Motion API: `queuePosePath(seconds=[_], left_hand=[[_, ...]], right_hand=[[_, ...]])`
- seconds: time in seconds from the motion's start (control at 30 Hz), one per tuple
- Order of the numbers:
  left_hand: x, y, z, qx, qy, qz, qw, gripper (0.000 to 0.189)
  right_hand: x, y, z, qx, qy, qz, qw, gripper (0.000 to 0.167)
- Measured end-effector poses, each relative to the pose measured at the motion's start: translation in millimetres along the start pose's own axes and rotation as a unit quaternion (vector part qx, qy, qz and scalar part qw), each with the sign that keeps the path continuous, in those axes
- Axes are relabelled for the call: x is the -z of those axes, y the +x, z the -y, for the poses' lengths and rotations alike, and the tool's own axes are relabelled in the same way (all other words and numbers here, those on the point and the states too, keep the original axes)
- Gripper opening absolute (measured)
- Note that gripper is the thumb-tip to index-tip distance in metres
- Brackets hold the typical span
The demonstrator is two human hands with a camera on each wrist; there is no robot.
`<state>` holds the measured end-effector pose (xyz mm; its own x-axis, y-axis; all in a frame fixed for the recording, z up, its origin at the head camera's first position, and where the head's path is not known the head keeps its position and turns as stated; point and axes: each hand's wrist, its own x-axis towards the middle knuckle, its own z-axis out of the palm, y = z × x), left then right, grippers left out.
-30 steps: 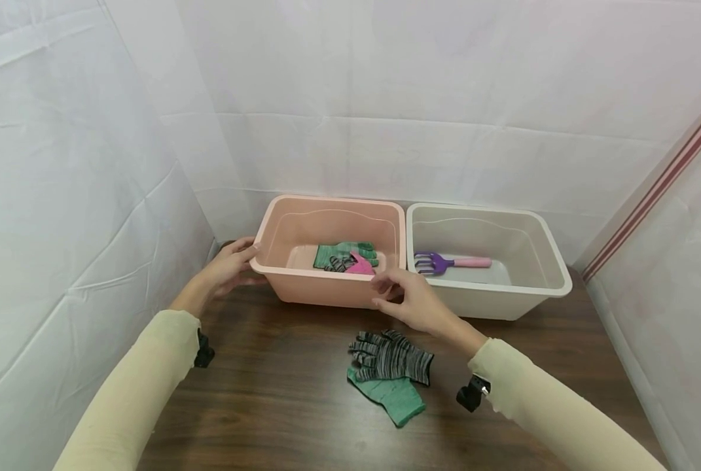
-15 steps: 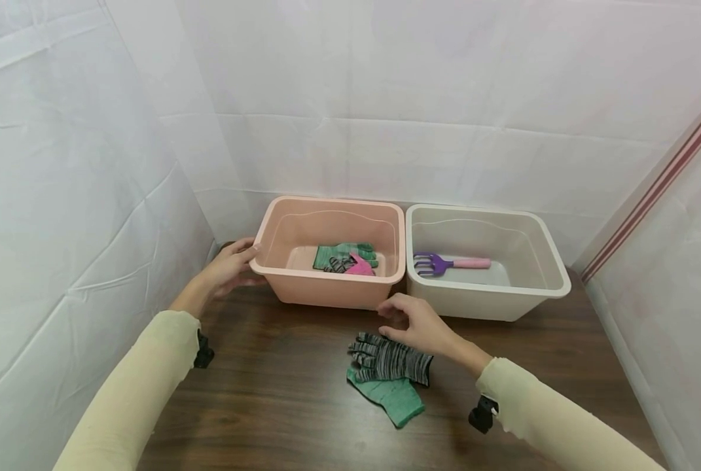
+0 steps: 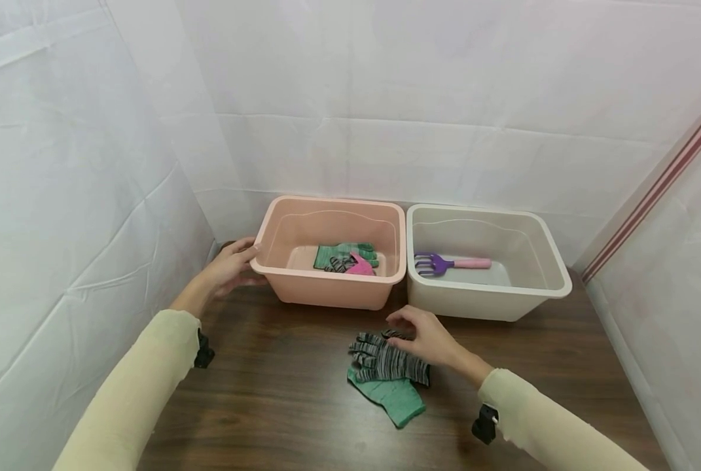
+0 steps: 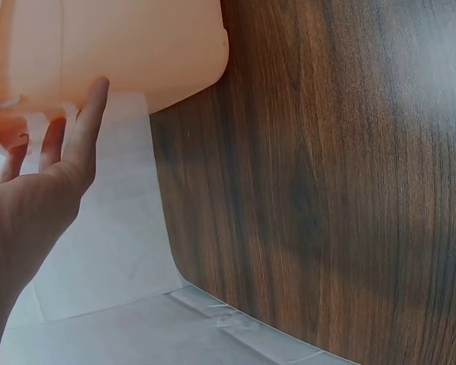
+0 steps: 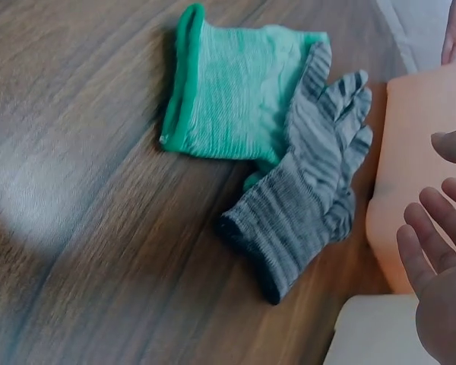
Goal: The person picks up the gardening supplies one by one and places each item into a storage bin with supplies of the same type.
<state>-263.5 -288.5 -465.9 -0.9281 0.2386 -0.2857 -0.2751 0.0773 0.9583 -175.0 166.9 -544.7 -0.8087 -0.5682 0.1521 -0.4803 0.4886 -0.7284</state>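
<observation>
In the head view my left hand [image 3: 228, 267] is at the left end of the salmon-pink bin [image 3: 326, 291], fingertips at its rim. The left wrist view shows those fingers fairly straight against the bin's outer wall [image 4: 159, 46]. My right hand [image 3: 429, 337] hovers by a grey-and-black striped glove [image 3: 388, 358], fingers loosely bent and holding nothing. That striped glove overlaps a green glove [image 3: 398, 400] on the table; in the right wrist view the green cuff [image 5: 235, 91] shows plainly, its fingers mostly hidden under the striped glove [image 5: 289, 213].
Inside the pink bin lie a green glove [image 3: 329, 255], a striped glove [image 3: 338, 263] and a bright pink piece [image 3: 360, 264]. Beside it stands a cream bin [image 3: 480, 301] with a purple hand fork [image 3: 438, 264] with a pink handle. White sheeting [image 3: 350, 157] rises behind the wooden table [image 3: 256, 386].
My right hand has moved back from the pink bin's front rim, down toward the striped glove on the table. The left hand stays at the pink bin.
</observation>
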Motion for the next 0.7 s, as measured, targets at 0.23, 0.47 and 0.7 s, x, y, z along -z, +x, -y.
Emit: queuePosePath(seconds=[0.23, 0.47, 0.7], left_hand=[[1.2, 1.1, 0.0, 0.003, -0.007, -0.001, 1.0, 0.061], [1.6, 1.7, 0.0, 0.004, -0.013, -0.002, 0.9999, 0.061], [1.2, 1.9, 1.5, 0.004, -0.017, -0.004, 0.9998, 0.061]], right_hand=[[-3, -1.7, -17, -0.03, 0.004, -0.007, 0.9995, 0.039], [-10, -7.9, -35, -0.055, -0.009, -0.012, 0.9984, 0.043], [-21, -18.0, -50, -0.067, -0.01, -0.003, 0.9977, 0.044]])
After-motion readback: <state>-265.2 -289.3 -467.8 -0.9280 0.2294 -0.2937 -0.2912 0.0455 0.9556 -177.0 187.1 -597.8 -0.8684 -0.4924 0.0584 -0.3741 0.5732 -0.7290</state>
